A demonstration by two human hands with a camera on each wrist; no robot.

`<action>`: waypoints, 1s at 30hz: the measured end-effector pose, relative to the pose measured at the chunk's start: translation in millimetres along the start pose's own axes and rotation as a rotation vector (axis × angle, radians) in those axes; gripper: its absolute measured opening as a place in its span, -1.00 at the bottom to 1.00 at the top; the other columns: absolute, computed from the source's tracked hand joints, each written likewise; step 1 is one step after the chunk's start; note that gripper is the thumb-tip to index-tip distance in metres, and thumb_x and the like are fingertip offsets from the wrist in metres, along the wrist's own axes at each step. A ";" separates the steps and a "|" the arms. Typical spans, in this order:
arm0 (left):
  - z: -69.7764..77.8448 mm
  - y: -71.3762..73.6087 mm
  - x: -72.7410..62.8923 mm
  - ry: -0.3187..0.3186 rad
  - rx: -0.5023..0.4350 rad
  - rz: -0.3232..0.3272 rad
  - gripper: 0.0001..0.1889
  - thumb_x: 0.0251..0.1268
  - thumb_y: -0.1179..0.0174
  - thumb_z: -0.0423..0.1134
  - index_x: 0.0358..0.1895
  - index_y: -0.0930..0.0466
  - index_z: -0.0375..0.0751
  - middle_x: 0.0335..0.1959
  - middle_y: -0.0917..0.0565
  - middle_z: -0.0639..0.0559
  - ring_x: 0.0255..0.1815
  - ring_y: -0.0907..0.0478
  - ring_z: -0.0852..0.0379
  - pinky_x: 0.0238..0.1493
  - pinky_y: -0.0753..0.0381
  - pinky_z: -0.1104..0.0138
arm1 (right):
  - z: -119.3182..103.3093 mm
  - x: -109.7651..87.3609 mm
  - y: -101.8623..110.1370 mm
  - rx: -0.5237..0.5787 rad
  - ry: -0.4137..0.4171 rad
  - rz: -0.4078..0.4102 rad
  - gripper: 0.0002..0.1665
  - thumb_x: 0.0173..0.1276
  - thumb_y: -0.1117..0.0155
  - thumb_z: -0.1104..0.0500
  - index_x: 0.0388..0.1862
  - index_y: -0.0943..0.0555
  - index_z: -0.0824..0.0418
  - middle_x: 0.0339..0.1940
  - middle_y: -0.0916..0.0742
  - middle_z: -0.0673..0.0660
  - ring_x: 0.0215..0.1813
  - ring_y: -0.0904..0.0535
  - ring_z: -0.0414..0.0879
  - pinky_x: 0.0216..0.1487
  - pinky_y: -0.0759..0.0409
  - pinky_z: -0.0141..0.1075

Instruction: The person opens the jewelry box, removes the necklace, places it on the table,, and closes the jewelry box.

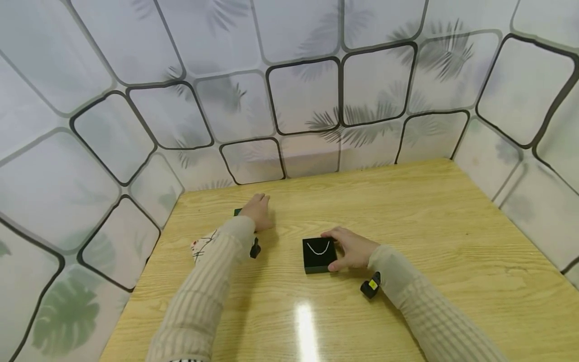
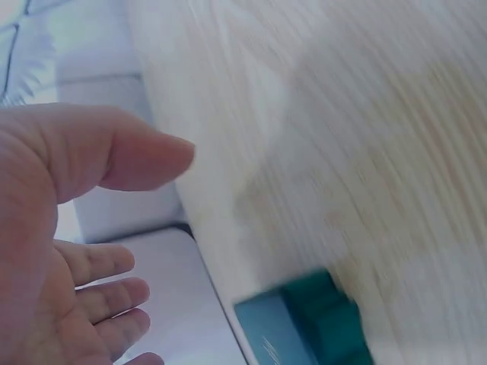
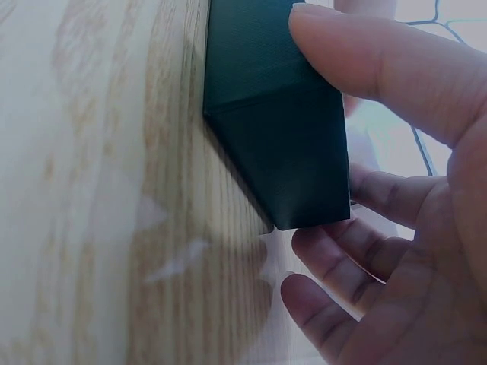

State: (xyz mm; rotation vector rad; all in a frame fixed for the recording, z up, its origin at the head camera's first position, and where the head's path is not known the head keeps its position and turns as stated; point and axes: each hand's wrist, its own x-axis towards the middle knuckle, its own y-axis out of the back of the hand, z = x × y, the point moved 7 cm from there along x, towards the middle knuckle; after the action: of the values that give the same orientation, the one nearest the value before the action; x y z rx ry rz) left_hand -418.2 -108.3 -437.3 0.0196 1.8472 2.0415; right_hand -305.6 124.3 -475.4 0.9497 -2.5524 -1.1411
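Note:
A dark green jewelry box (image 1: 316,269) sits on the table with its black insert facing up. A silver chain (image 1: 320,253) lies in a curve across the insert. My right hand (image 1: 355,247) grips the box at its right side, the thumb (image 3: 365,49) on one side and the other fingers behind it. Farther back on the left, my left hand (image 1: 258,211) is held over the table with fingers loosely extended and nothing in them. Below it is a green object (image 2: 331,323) with a glossy face bearing pale marks; the hand mostly hides it in the head view.
A white item with red and black markings (image 1: 199,247) lies partly behind the left sleeve. The wooden table (image 1: 407,211) meets a patterned curtain (image 1: 307,95) at its back and sides. Bright glare (image 1: 305,327) shows on the table's near part.

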 end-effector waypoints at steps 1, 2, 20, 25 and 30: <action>4.5 1.0 -1.0 -0.014 -0.012 0.013 -0.12 0.24 -0.26 -0.11 0.52 0.04 -0.26 0.52 0.02 -0.20 0.52 0.08 -0.13 0.43 -0.11 0.06 | -0.8 0.0 0.3 -0.001 0.009 0.005 0.06 0.10 -0.50 -0.12 0.46 -0.23 0.24 0.34 -0.38 0.18 0.35 -0.29 0.15 0.31 -0.27 0.10; 7.9 1.0 -1.6 -0.022 -0.024 0.024 -0.13 0.25 -0.25 -0.10 0.53 0.04 -0.23 0.53 0.02 -0.17 0.52 0.07 -0.11 0.43 -0.11 0.07 | -0.9 0.3 0.2 -0.006 0.008 0.006 0.06 0.10 -0.50 -0.13 0.46 -0.23 0.24 0.34 -0.39 0.16 0.35 -0.30 0.14 0.32 -0.27 0.08; 67.4 22.1 -42.6 -0.244 -0.161 0.236 -0.47 0.33 -0.20 -0.06 0.32 -0.39 -0.13 0.32 -0.38 -0.04 0.31 -0.36 -0.01 0.26 -0.39 0.13 | 0.4 1.5 1.6 -0.001 -0.004 0.008 0.07 0.08 -0.51 -0.14 0.46 -0.23 0.22 0.34 -0.39 0.17 0.33 -0.32 0.15 0.31 -0.29 0.09; 77.8 22.2 -54.0 -0.296 -0.197 0.270 -0.60 0.36 -0.19 -0.09 0.19 -0.50 -0.15 0.20 -0.51 -0.02 0.22 -0.44 0.01 0.23 -0.43 0.14 | -1.9 2.4 2.1 0.001 0.009 0.019 0.08 0.08 -0.51 -0.14 0.44 -0.23 0.29 0.35 -0.38 0.23 0.33 -0.33 0.18 0.32 -0.27 0.10; 95.0 17.1 -63.2 -0.380 -0.223 0.271 -0.66 0.35 -0.20 -0.13 0.10 -0.56 -0.20 0.10 -0.57 -0.05 0.15 -0.50 -0.02 0.18 -0.47 0.15 | -1.7 1.8 0.9 0.053 0.003 0.043 0.05 0.05 -0.55 -0.10 0.38 -0.26 0.34 0.34 -0.40 0.25 0.32 -0.33 0.19 0.34 -0.23 0.11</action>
State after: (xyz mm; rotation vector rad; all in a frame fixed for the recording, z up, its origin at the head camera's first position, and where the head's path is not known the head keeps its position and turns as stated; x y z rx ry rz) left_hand -339.3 -36.9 -392.8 0.5840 1.4407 2.2219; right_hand -306.7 122.6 -473.8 0.9025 -2.5998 -1.0646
